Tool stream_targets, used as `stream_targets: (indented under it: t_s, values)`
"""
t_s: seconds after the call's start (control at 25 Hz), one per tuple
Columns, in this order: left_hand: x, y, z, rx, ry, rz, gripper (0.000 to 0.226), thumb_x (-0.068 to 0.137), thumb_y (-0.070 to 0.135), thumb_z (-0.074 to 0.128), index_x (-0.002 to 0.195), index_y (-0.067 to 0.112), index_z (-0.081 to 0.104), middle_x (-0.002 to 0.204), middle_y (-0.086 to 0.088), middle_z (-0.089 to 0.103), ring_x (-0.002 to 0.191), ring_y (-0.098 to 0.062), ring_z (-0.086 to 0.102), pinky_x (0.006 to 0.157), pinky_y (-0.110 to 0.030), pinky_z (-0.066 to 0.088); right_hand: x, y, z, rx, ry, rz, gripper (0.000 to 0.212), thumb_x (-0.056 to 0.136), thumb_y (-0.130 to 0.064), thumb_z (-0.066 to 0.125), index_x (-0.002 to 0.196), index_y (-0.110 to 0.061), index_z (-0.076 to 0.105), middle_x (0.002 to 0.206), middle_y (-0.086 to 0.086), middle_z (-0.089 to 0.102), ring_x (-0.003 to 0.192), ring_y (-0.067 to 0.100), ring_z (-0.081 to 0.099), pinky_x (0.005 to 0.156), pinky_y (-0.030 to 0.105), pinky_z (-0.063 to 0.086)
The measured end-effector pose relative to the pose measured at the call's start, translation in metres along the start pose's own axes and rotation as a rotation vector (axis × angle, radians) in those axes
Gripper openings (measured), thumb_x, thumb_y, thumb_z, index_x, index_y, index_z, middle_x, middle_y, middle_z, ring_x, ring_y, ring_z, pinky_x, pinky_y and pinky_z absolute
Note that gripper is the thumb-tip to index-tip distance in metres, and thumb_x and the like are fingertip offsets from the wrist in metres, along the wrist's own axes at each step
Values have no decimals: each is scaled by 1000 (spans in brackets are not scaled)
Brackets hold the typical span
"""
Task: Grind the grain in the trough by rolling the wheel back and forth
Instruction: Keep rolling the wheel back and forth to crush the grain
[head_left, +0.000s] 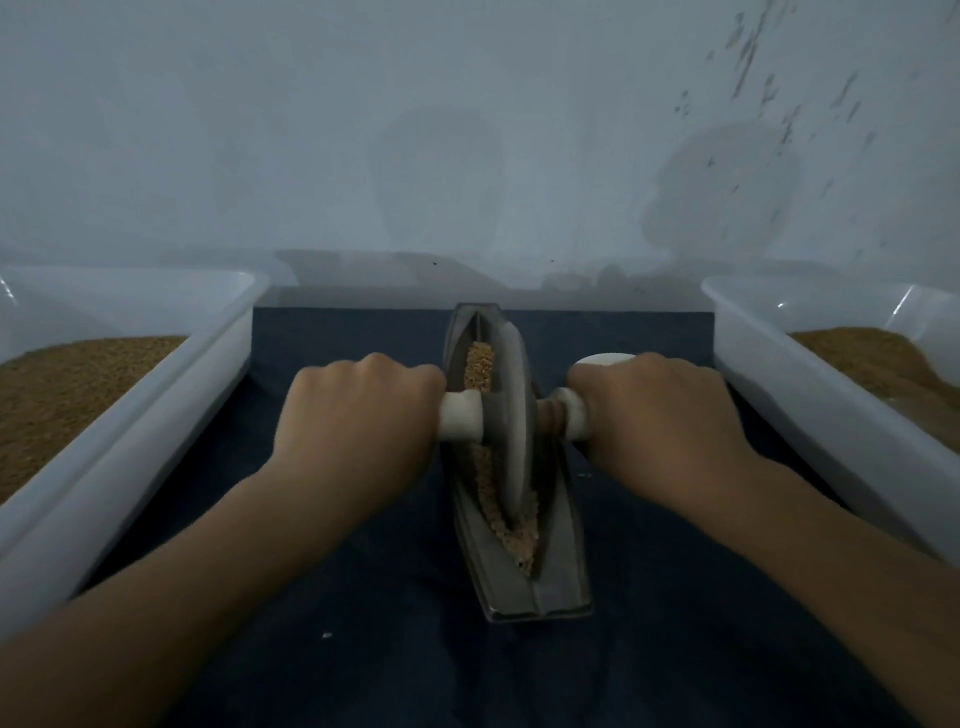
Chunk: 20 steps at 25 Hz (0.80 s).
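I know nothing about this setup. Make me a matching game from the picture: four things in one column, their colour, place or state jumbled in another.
1 wheel
2 left hand
3 mat
4 left tub

a dark blue
b grips a white handle
c upright in the trough
d holds brown grain

Pairs: 1-c, 2-b, 3-a, 4-d.

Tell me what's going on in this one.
A person holds the wheel by its handles, left hand on one side, right hand on the other. The wheel stands about midway along the trough, with grain ahead of it and behind. Left tub and right tub beside it hold brown grain.
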<state>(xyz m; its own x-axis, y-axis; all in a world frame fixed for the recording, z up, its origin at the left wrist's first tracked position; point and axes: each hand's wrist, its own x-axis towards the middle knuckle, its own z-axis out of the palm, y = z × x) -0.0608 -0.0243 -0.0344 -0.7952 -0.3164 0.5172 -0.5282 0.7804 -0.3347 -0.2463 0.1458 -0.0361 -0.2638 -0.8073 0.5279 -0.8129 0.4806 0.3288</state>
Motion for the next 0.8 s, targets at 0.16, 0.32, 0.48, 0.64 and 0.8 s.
stream_targets:
  t_s: [0.16,0.32,0.48,0.64,0.8]
  values:
    - [58,-5,23,-15,-129,-100,6,88,28,60,92,24,58,74,1,48,67,-24,52,57,-34,36,61,-6,27,118,-112,136,12,85,-28,65,84,-27,53,79,2,58,76,34,62,60,35,41]
    - [44,-3,12,-54,-160,-105,8,86,30,62,93,26,60,72,3,45,64,-21,49,57,-34,36,54,-4,20,103,-130,89,17,83,-28,67,81,-29,50,80,2,58,73,30,59,58,33,38]
    - [-7,-1,-9,-18,61,43,48,61,31,80,69,27,33,54,7,22,43,-13,15,46,-22,10,-6,1,-3,34,79,-22,41,63,-32,63,68,-31,23,55,-10,31,46,8,19,47,20,7]
    - [10,2,3,57,-42,2,34,69,34,74,72,27,40,56,7,20,44,-13,15,45,-24,12,4,-1,10,25,7,56,44,65,-29,68,64,-30,24,54,-11,30,44,9,22,47,20,10]
    - [63,-4,19,11,-148,-96,12,87,30,61,98,25,64,73,1,48,62,-21,44,56,-33,36,63,-4,34,151,-100,148,11,86,-26,62,82,-28,52,78,2,60,75,32,62,58,33,38]
